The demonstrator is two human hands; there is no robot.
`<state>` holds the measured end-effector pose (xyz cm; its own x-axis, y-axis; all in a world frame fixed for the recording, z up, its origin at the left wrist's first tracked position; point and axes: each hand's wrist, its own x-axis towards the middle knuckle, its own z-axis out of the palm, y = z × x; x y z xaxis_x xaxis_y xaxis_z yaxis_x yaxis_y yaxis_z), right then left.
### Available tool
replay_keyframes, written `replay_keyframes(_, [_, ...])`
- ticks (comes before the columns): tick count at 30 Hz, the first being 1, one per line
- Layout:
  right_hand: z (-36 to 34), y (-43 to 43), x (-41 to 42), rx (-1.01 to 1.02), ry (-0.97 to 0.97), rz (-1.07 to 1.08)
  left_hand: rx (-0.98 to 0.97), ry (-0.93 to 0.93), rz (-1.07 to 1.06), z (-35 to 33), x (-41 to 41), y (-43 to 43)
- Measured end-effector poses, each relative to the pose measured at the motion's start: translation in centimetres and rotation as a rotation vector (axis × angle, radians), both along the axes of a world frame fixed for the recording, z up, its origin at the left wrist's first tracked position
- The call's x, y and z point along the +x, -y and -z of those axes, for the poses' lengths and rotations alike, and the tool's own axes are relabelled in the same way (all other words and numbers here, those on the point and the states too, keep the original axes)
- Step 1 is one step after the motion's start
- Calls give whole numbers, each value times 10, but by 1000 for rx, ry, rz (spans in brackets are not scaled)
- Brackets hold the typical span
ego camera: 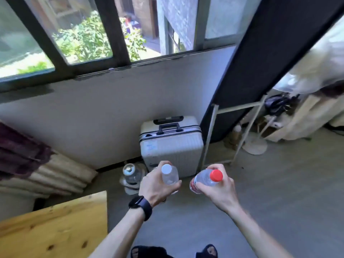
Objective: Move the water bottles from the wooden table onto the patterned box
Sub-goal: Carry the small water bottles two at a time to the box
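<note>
My left hand (157, 185), with a black watch on its wrist, grips a clear water bottle with a white cap (169, 175). In my right hand (216, 190) is a clear water bottle with a red cap (208, 178) and a red label, tilted to the left. Both bottles hang in the air over the grey floor, side by side and apart. The wooden table (54, 228) fills the lower left corner with a bare top. No patterned box shows in this view.
A white suitcase (172, 146) stands against the wall straight ahead. Left of it, a large clear water jug (132, 174) sits on the floor. A white metal rack (232, 131) with a dark cover rises at the right. Rolled bedding (46, 172) lies at the left.
</note>
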<state>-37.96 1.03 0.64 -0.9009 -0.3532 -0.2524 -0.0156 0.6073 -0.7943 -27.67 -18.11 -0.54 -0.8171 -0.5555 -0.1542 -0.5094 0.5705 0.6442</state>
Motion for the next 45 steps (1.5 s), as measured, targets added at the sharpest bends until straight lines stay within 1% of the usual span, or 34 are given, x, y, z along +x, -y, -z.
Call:
replay_keyframes(4, [-6, -97, -42, 24, -4, 163, -13, -34, 206, -10, -82, -83])
replay_keyframes(8, [-13, -186, -80, 29, -6, 356, 20, -40, 379, -25, -157, -166])
replay_keyframes(13, [-14, -284, -117, -15, -42, 620, -44, -31, 650, -36, -250, -258])
replay_keyframes(22, [-27, -441, -195, 16, -62, 1048, -52, -55, 1037, -41, -418, -433])
replay_keyframes(24, [-37, -466, -209, 28, -64, 1101, -74, -69, 1111, -48, -446, -464])
replay_keyframes(29, [-56, -546, -255, 68, -115, 1286, -28, -107, 1266, -59, -530, -566])
replay_keyframes(31, [-60, -578, -269, 104, -128, 1344, -6, -120, 1306, -63, -552, -605])
replay_keyframes(34, [-60, -625, -291, 107, -126, 1428, 4, -103, 1368, -64, -585, -663])
replay_keyframes(37, [-54, -679, -317, 102, -117, 1487, -37, -112, 1456, -62, -620, -727])
replay_keyframes(41, [-47, -762, -357, 84, -119, 1500, -50, -125, 1487, -62, -665, -821])
replay_keyframes(45, [-53, -847, -395, 114, -100, 1495, -71, -118, 1494, -75, -704, -908])
